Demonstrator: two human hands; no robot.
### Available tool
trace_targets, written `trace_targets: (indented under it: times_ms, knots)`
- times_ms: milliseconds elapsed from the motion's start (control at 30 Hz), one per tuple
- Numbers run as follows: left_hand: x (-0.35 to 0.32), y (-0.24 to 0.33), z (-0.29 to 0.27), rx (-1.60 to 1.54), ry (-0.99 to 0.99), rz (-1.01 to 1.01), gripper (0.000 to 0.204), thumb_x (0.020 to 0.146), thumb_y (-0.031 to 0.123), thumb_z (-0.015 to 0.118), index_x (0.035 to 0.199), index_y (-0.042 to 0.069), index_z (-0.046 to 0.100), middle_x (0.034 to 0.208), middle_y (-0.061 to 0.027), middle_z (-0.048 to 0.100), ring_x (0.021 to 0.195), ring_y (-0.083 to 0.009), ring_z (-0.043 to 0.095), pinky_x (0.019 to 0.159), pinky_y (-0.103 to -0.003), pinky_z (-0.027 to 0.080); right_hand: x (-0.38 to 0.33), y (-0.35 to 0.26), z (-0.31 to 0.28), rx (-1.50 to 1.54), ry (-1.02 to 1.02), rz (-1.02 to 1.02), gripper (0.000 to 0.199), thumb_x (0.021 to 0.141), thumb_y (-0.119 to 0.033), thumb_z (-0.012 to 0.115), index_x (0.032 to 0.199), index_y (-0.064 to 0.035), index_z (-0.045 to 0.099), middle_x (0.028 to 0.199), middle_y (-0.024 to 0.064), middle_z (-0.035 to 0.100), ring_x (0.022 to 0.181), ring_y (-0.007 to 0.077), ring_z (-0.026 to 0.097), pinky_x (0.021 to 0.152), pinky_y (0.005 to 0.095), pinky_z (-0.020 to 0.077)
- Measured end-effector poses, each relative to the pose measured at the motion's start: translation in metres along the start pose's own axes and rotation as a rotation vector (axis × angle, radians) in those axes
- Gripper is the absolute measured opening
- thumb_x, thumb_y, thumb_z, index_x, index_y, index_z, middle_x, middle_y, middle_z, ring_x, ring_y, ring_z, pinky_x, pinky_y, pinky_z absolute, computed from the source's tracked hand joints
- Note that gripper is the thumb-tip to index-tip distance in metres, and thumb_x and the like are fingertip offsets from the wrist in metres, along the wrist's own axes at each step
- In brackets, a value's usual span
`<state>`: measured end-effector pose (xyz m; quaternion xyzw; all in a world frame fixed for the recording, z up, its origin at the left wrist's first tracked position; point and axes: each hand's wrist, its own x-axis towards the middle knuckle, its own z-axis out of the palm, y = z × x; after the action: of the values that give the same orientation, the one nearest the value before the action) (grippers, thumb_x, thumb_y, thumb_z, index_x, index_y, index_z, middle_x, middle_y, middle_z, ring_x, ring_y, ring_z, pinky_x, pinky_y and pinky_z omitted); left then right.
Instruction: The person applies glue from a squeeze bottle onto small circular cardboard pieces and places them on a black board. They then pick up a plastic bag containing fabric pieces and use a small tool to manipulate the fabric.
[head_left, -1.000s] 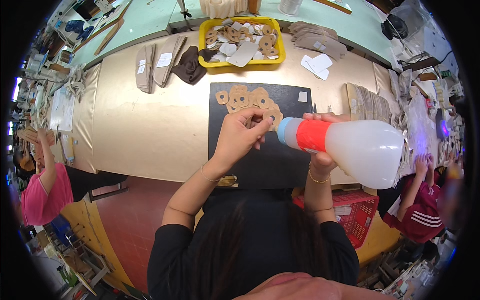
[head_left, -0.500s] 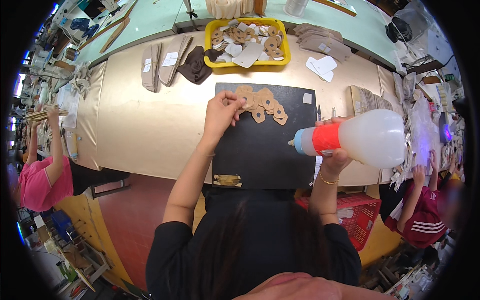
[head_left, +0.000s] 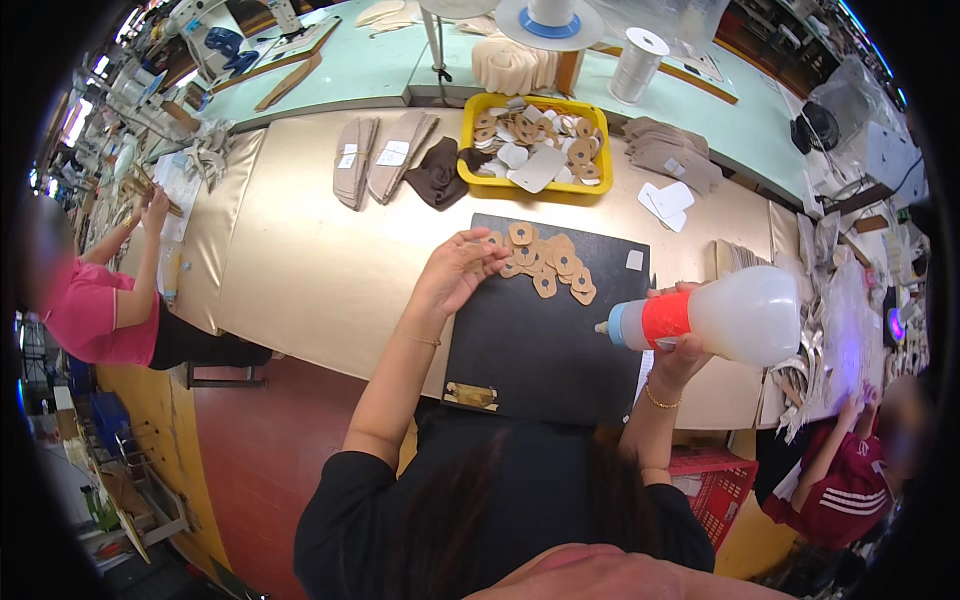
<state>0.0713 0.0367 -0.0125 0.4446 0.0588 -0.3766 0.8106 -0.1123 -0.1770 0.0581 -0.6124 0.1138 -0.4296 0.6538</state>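
My left hand (head_left: 460,270) is over the top left part of a black board (head_left: 540,360), its fingers apart and slightly curled. Just beyond its fingertips, several small tan pieces (head_left: 545,285) with dark round centres lie overlapping on the board. One tan piece (head_left: 521,233) sits at the upper edge of this pile. In my right hand (head_left: 682,355) is a translucent squeeze bottle (head_left: 745,315) with a red band and a light blue collar. The bottle lies almost level over the board's right edge, its nozzle pointing left. Some of the right fingers are hidden behind it.
Behind the board stands a yellow tray (head_left: 540,188) of tan and white pieces. Beside it lie a dark brown cloth (head_left: 437,175) and bundled beige pieces (head_left: 400,155). White cut-outs (head_left: 667,205) are at right, a red crate (head_left: 712,495) below. People work at both sides.
The view has shifted, so the table appears lower. My left fingers have opened from their pinch on a tan piece, which now lies on the pile. The right hand still holds the bottle.
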Motion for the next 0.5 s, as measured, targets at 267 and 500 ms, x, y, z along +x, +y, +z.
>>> trace_targets:
  times_ms: [267,500]
  knots:
    - [-0.026,-0.002,0.03,0.069,-0.212,-0.018,0.04,0.094,0.008,0.05,0.129,0.0,0.032,0.128,-0.0268,0.047,0.115,-0.0317,0.054,0.09,-0.036,0.053,0.0,-0.001,-0.005,-0.009,-0.013,0.021,0.086,0.068,-0.066,0.069,0.111,0.0048,0.048,0.094,0.014,0.056,0.08,0.0248,0.063,0.072,0.0389,0.0569]
    - [-0.024,-0.005,0.039,0.351,-0.174,-0.12,0.028,0.096,0.013,0.048,0.118,0.001,0.037,0.111,-0.0207,0.057,0.1,-0.0253,0.063,0.074,-0.03,0.058,0.004,-0.001,-0.009,0.127,0.006,-0.035,0.082,0.068,-0.056,0.076,0.113,0.006,0.047,0.099,0.015,0.057,0.083,0.0251,0.065,0.075,0.0409,0.0583]
